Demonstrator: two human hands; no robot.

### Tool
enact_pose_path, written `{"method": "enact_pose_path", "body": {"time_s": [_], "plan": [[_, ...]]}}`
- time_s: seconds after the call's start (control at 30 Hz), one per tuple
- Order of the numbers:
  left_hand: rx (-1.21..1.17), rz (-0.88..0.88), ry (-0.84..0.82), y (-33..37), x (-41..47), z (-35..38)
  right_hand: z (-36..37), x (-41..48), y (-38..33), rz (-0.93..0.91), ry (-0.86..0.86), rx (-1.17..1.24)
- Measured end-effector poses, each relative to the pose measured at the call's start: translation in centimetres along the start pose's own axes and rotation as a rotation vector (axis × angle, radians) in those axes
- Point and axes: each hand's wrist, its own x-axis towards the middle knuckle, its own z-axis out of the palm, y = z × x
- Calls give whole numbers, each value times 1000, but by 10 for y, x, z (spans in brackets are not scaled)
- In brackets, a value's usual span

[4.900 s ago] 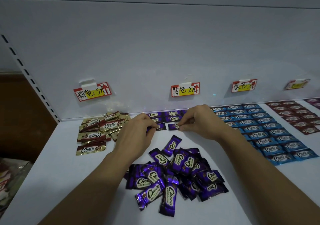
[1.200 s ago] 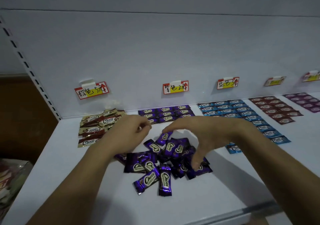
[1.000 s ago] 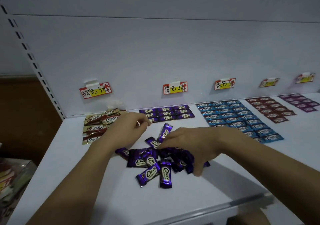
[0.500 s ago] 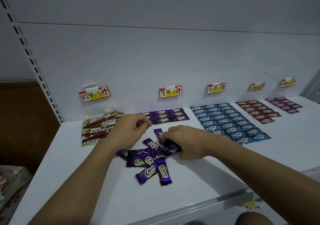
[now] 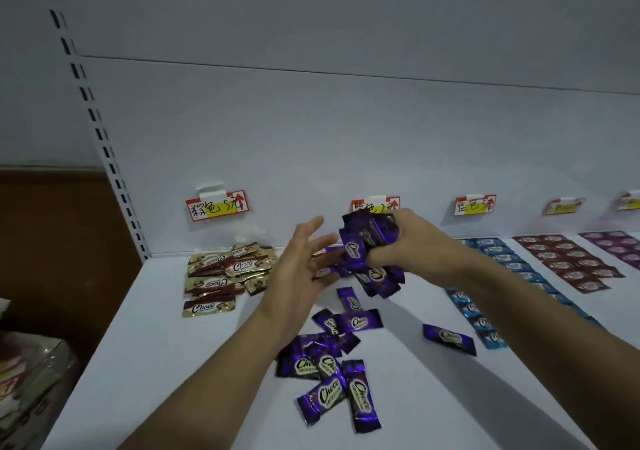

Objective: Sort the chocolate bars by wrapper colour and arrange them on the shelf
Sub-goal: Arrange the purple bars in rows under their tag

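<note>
the right hand [image 5: 414, 243] is clamped round a bunch of purple choco bars [image 5: 356, 249] held above the white shelf [image 5: 166, 345], a few dangling below; the left hand [image 5: 299, 269], fingers spread and straight, would do well to cup beneath so none drop, then take bars singly. both hands hide most of the shelf behind them, and the purple price label [image 5: 374, 204] is half covered

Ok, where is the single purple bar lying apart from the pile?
In the head view the lone purple bar lies flat on the shelf right of the loose purple pile, just left of the nearest blue bars.
</note>
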Motion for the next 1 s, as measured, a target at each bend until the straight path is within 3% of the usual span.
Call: {"method": "enact_pose_path", "body": {"time_s": [0.1, 0.23, 0.37, 0.57, 0.67, 0.77, 0.9, 1.0], "plan": [[-205, 21, -71, -1, 2, 8, 24, 32, -16, 24, -97, 33], [-328, -25, 203, 2, 2, 6, 60, 60, -28, -43, -204, -197], [-551, -163, 289, 9, 8, -7, 67, 78, -43, -43, -277, -422], [-601, -174, 296, 19, 9, -13, 57, 81, -62, -46, -327, -535], [-572, -167, 295, 18, 8, -17, 49, 78, -57, -25, -388, -398], [-557, -168, 285, 19, 8, -18, 47, 74, -47, -45, -286, -354], [-500, -163, 228, 19, 10, -15, 60, 68, -34, -78, 15, -362], [-447, -133, 264, 15, 13, -14, 69, 63, -23, -200, 177, -488]]}}
